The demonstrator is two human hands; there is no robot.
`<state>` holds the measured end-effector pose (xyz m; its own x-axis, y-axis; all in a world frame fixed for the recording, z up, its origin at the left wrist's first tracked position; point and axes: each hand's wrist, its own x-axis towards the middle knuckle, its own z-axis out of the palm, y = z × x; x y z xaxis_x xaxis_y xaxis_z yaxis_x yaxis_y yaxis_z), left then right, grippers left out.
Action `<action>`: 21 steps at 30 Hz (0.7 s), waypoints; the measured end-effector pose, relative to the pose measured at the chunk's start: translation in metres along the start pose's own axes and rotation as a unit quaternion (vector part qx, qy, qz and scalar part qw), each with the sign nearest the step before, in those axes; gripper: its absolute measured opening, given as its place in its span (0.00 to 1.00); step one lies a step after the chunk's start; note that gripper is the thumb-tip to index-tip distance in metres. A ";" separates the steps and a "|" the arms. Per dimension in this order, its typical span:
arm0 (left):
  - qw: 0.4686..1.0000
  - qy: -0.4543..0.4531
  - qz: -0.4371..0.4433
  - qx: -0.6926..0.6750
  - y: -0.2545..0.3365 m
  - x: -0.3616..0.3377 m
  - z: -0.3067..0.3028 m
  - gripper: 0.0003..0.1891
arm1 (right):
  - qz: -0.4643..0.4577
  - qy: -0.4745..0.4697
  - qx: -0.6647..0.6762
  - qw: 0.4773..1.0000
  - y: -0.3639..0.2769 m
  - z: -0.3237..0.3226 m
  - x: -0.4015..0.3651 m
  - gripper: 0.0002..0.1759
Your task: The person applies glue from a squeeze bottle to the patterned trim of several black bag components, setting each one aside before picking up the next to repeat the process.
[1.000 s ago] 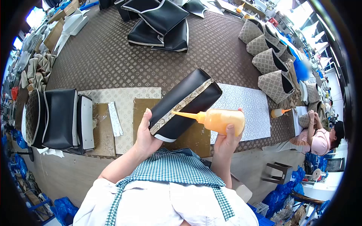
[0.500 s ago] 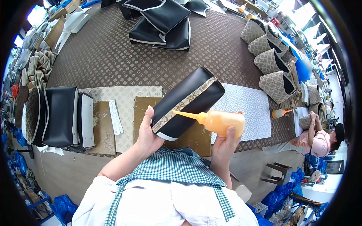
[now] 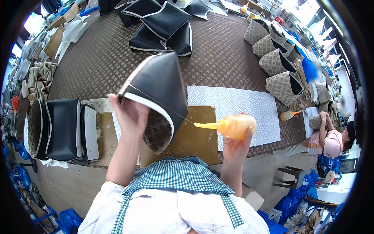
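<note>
Two hands occupied: left hand (image 3: 131, 119), fingers gripping black bag (image 3: 163, 78) at white-edged mouth; right hand (image 3: 235, 145), fingers wrapped round squeeze bottle (image 3: 239, 125), thin strand (image 3: 163, 106) linking nozzle (image 3: 208, 126) to bag. Beyond left fingers, black pieces (image 3: 167, 21) heaped on patterned table (image 3: 93, 62).

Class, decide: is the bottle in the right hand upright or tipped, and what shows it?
Tipped: seen from above, the bottle shows its long side in the right hand, the nozzle pointing left.

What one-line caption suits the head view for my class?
Left hand holding an open-ended black piece, right hand an orange bottle, at a patterned table.
</note>
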<state>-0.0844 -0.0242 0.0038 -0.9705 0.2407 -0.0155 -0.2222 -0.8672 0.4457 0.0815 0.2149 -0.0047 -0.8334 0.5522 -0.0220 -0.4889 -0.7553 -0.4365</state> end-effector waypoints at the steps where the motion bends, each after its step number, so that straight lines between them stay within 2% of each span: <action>1: 0.989 0.011 0.044 0.138 0.000 0.008 -0.005 0.42 | -0.010 -0.004 0.002 1.000 -0.003 -0.002 0.001 0.33; 2: 0.945 -0.035 0.003 0.327 0.003 0.017 -0.030 0.44 | -0.023 0.021 -0.019 0.999 -0.004 -0.006 0.002 0.33; 3: 0.891 -0.086 -0.058 0.443 0.001 0.019 -0.044 0.39 | -0.025 0.024 -0.022 0.999 -0.005 -0.008 0.003 0.33; 4: 0.800 -0.118 -0.131 0.573 0.005 0.014 -0.049 0.36 | -0.028 0.029 -0.026 0.999 -0.007 -0.009 0.004 0.32; 5: 0.680 -0.174 -0.191 0.686 0.008 0.009 -0.055 0.32 | -0.030 0.035 -0.032 0.998 -0.008 -0.010 0.004 0.32; 6: 0.702 -0.115 -0.160 0.685 0.007 0.013 -0.059 0.28 | -0.033 0.040 -0.035 0.998 -0.007 -0.011 0.004 0.32; 7: 0.732 -0.060 -0.186 0.653 0.011 0.023 -0.062 0.23 | -0.036 0.045 -0.038 0.998 -0.007 -0.012 0.005 0.32; 8: 0.716 -0.040 -0.185 0.672 0.018 0.029 -0.064 0.20 | -0.039 0.050 -0.042 0.997 -0.007 -0.014 0.006 0.32; 9: 0.709 -0.095 -0.175 0.677 0.023 0.039 -0.061 0.20 | -0.043 0.045 -0.039 0.997 -0.006 -0.017 0.006 0.32; 10: 0.702 -0.095 -0.157 0.688 0.025 0.042 -0.042 0.20 | -0.047 0.040 -0.037 0.997 -0.006 -0.020 0.007 0.32; 13: 0.765 -0.037 -0.091 0.637 0.032 0.048 -0.003 0.20 | -0.061 0.034 -0.045 0.997 -0.008 -0.018 0.008 0.32; 14: 0.790 -0.044 -0.090 0.605 0.039 0.044 0.012 0.20 | -0.068 0.037 -0.049 0.996 -0.008 -0.015 0.007 0.32; 15: 0.829 -0.008 -0.080 0.553 0.040 0.047 0.008 0.19 | -0.076 0.038 -0.061 0.994 -0.009 -0.011 0.007 0.33; 16: 0.880 0.048 -0.063 0.469 0.037 0.034 0.030 0.19 | -0.085 0.040 -0.074 0.993 -0.010 -0.005 0.007 0.33; 17: 0.894 0.149 -0.048 0.419 0.033 0.028 0.034 0.18 | -0.095 0.042 -0.086 0.991 -0.012 -0.001 0.008 0.34; 19: 0.936 0.127 -0.072 0.321 0.031 0.010 0.037 0.17 | -0.117 0.039 -0.099 0.987 -0.015 0.002 0.010 0.35; 21: 0.960 0.151 -0.105 0.212 0.016 -0.007 0.008 0.18 | -0.146 0.040 -0.124 0.981 -0.018 0.005 0.011 0.36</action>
<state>-0.0808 -0.0364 0.0183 -0.9060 0.1976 -0.3742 -0.4190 -0.5427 0.7280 0.0798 0.2326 0.0070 -0.6397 0.7655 0.0693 -0.6175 -0.4581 -0.6394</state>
